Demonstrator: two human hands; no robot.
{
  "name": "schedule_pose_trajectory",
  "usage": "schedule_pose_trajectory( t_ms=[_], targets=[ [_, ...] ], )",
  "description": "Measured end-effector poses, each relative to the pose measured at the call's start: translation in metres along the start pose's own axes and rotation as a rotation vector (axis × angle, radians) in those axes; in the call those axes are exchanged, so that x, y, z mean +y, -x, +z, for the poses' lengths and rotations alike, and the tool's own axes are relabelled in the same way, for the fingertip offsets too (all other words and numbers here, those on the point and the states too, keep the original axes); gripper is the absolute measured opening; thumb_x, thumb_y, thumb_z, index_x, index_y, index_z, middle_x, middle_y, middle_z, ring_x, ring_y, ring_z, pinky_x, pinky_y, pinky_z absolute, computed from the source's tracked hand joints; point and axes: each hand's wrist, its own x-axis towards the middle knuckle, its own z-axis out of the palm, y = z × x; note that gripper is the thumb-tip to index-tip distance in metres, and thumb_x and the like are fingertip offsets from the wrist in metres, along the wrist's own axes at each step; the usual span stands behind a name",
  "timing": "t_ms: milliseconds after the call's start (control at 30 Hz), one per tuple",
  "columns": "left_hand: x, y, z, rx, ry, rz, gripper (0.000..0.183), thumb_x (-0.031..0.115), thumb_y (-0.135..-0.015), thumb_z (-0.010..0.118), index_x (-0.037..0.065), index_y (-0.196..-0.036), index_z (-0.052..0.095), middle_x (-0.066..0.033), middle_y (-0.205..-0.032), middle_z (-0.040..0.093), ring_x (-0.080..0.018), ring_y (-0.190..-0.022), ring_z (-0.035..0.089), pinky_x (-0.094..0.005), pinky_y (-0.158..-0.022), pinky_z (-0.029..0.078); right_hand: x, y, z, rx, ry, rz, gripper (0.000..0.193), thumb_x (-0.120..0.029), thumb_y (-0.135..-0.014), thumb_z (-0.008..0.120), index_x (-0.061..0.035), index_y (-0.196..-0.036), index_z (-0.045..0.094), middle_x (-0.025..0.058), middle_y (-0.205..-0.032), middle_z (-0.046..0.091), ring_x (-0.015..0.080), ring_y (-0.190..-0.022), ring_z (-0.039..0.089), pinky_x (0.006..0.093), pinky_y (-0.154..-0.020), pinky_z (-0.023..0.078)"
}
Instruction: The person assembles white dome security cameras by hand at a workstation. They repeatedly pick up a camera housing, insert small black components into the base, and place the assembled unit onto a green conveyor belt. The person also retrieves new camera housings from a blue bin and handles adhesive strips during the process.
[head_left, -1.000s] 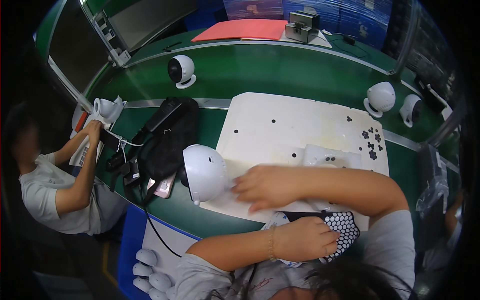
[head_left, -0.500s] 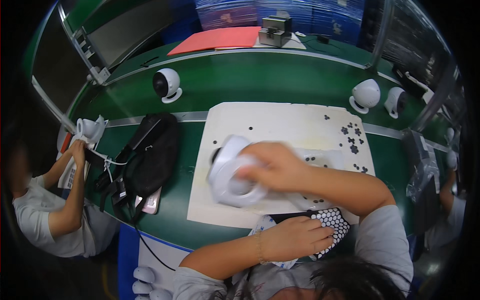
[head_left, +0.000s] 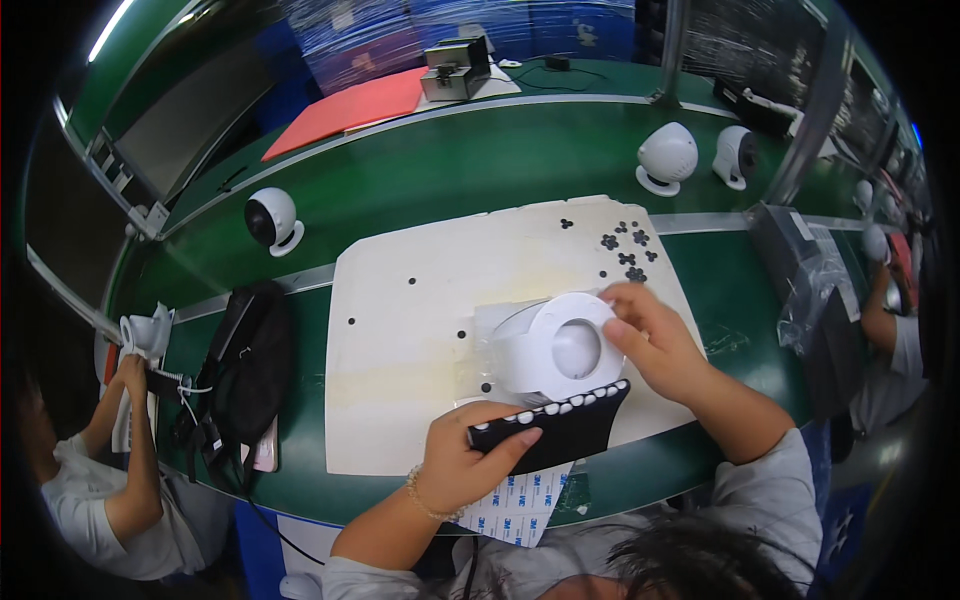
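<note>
In my left hand (head_left: pixel 475 455) is a black sheet (head_left: pixel 565 432) with rows of white round pads along its bent upper edge. The thumb lies on its near face, the fingers behind. Just beyond it, a white round-bodied camera (head_left: pixel 520 350) lies on the cream board with its ring-shaped base (head_left: pixel 548 338) turned up toward me. My right hand (head_left: pixel 650 345) has thumb and fingertips at the right rim of that base. A printed white-and-blue backing sheet (head_left: pixel 515 508) sticks out below my left hand.
Small black pads (head_left: pixel 632 258) are scattered on the cream board (head_left: pixel 390 420). White cameras (head_left: pixel 668 158) stand along the far ledge. A black bag (head_left: pixel 245 360) lies left. A grey box with plastic wrap (head_left: pixel 800 260) sits right. A co-worker's hands (head_left: pixel 130 375) work at far left.
The white camera has moved right and its blur is gone; it now rests on the board. My left hand has lifted the black sheet upright beside it. The head view has shifted right.
</note>
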Motion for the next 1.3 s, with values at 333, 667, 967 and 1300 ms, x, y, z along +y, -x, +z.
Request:
schedule_pose_trajectory(
  t_ms=[333,667,967,1300],
  targets=[
    [-0.001,0.005,-0.002,0.036,0.087,-0.227,0.014,0.007,-0.072,0.069,-0.001,-0.067,0.059,-0.0009,-0.058,0.053,-0.0052,-0.053,0.045,-0.0214,-0.047,0.035,-0.004,0.015,0.006,-0.015,0.206,-0.741,0.039,-0.01,-0.067,0.071,-0.0077,-0.103,0.056,0.0041,-0.078,0.056,0.0232,-0.071,0.055,0.0329,-0.065,0.041],
    [-0.008,0.002,-0.005,-0.027,-0.058,-0.006,0.019,0.009,-0.07,0.071,-0.003,-0.065,0.057,-0.0087,-0.057,0.053,-0.0162,-0.048,0.049,-0.0261,-0.046,0.038,-0.003,0.015,-0.006,-0.022,0.379,-0.916,0.019,-0.012,-0.069,0.069,-0.0094,-0.086,0.062,0.0017,-0.092,0.06,0.0211,-0.084,0.057,0.03,-0.068,0.043],
    [-0.006,0.001,-0.001,-0.069,-0.086,0.106,0.016,0.006,-0.068,0.071,-0.001,-0.066,0.057,-0.0109,-0.059,0.055,-0.0207,-0.05,0.053,-0.0285,-0.047,0.04,-0.014,0.016,0.001,-0.045,0.237,-0.802,0.022,-0.017,-0.071,0.069,-0.0115,-0.091,0.061,0.0006,-0.097,0.059,0.0203,-0.092,0.055,0.03,-0.071,0.041],
    [-0.003,-0.001,0.006,-0.12,-0.19,0.312,0.015,0.004,-0.067,0.066,-0.001,-0.08,0.059,-0.0103,-0.061,0.054,-0.0245,-0.051,0.051,-0.0308,-0.046,0.039,-0.018,0.02,0.023,-0.095,0.278,-0.769,0.024,-0.015,-0.069,0.069,-0.0113,-0.091,0.061,-0.001,-0.094,0.059,0.0189,-0.091,0.055,0.0302,-0.072,0.039]
  ],
)
